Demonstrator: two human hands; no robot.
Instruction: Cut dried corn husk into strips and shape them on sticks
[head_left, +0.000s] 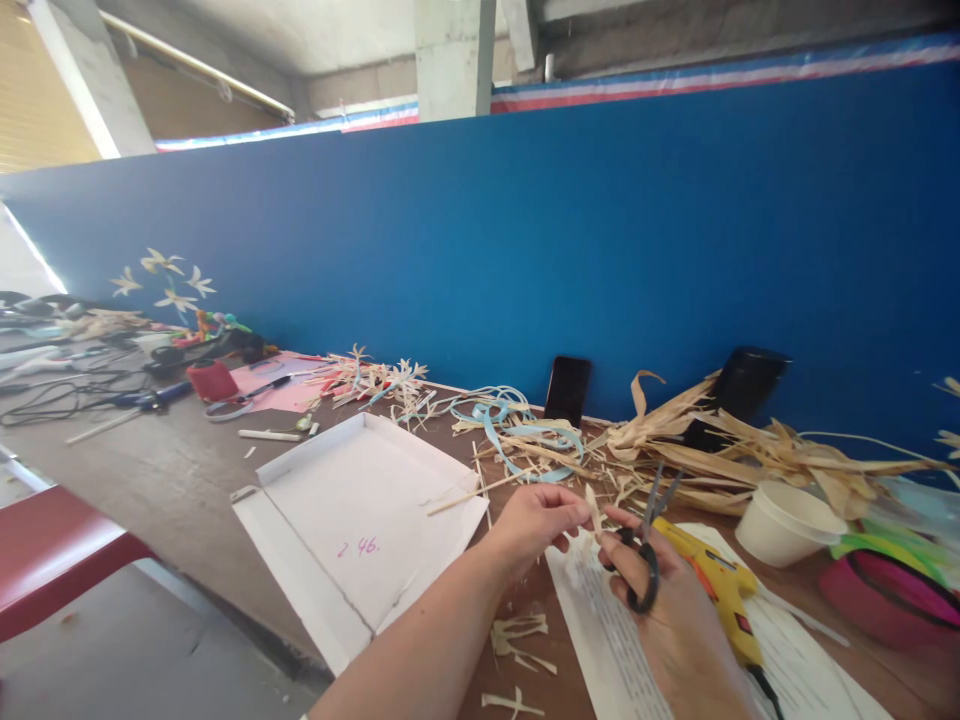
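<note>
Between the fingertips of both hands stands a small pale strip of dried husk (593,508). My left hand (546,517) pinches it from the left, thumb and forefinger closed. My right hand (651,590) meets it from the right and also carries black-handled scissors (643,575), hooked on its fingers with the blades pointing up and away. Below the hands lies a printed paper sheet (611,640). A yellow glue gun (716,585) rests on the paper just right of my right hand. Several cut husk pieces (521,635) are on the table beside my left forearm.
A white box lid (345,540) lies left of my arm. Behind my hands are blue ribbon (499,425), a phone (568,390) and dried husks (787,465). A white cup (787,525) and a pink container (885,600) stand right. A blue partition (487,250) closes the back.
</note>
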